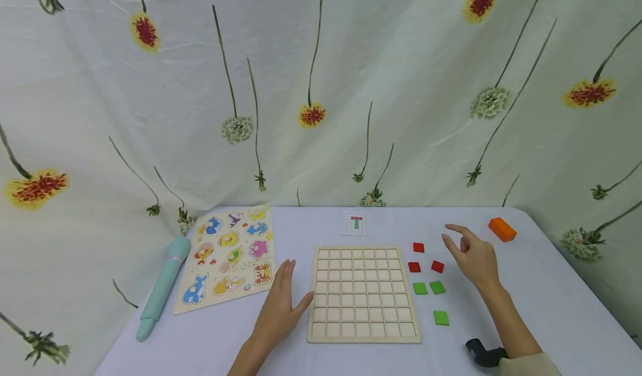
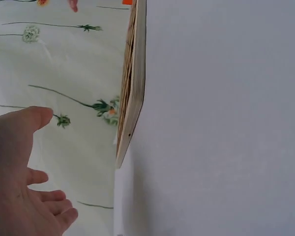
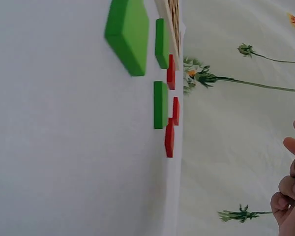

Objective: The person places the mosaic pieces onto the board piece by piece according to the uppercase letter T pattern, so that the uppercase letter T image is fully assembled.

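Note:
A wooden grid board (image 1: pixel 363 340) with bare square cells lies flat on the table. My left hand (image 1: pixel 278 309) is just left of it, fingers extended and thumb spread toward the board's edge, holding nothing. To the board's right lie three red square tiles (image 1: pixel 418 247) and, nearer me, three green square tiles (image 1: pixel 441 318). My right hand (image 1: pixel 477 260) hovers to the right of the tiles. Its thumb and index finger stand apart with nothing visible between them, and the other fingers are curled in. Behind the board lies a small grid card (image 1: pixel 356 224) with a red and green T pattern.
An orange block (image 1: pixel 502 229) sits at the back right. A black curved object (image 1: pixel 484 355) is beside my right forearm. At left are an animal picture puzzle board (image 1: pixel 236 295) and a teal stick-shaped object (image 1: pixel 163 289). Flowered cloth (image 1: pixel 401 86) hangs behind the table.

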A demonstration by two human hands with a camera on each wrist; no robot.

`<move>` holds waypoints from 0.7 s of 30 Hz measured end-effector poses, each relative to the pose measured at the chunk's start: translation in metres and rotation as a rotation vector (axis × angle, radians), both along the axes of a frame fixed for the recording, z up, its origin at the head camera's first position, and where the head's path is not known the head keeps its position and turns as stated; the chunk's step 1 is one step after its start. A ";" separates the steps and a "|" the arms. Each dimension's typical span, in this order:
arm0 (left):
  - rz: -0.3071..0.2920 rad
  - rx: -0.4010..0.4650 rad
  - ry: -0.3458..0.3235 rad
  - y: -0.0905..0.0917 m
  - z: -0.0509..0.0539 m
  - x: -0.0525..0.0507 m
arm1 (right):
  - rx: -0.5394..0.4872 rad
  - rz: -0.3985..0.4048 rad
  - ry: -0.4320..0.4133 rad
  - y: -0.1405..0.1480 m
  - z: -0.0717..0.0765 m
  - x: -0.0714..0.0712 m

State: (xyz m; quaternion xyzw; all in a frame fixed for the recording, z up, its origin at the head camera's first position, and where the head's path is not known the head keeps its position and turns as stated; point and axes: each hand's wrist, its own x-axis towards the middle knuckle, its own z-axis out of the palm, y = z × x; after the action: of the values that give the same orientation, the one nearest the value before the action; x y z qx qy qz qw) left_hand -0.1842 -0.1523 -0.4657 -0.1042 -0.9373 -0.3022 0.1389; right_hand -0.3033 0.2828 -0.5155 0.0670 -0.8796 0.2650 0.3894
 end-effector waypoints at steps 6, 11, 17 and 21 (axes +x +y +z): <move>-0.125 0.033 -0.128 -0.004 -0.017 0.005 | -0.034 0.089 -0.120 -0.024 0.031 0.024; -0.235 0.041 -0.209 -0.006 -0.025 0.007 | -0.079 0.097 -0.338 -0.037 0.047 0.032; -0.325 -0.004 -0.200 -0.008 -0.034 0.007 | -0.097 0.145 -0.503 -0.034 0.036 0.020; -0.342 -0.045 -0.189 -0.009 -0.038 0.009 | -0.110 0.177 -0.574 -0.035 0.031 0.014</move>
State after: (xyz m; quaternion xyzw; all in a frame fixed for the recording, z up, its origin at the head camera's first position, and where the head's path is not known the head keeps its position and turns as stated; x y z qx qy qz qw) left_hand -0.1751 -0.1609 -0.5032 -0.2364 -0.9213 -0.3086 -0.0054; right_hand -0.2891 0.2482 -0.4848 0.0446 -0.9287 0.3532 0.1035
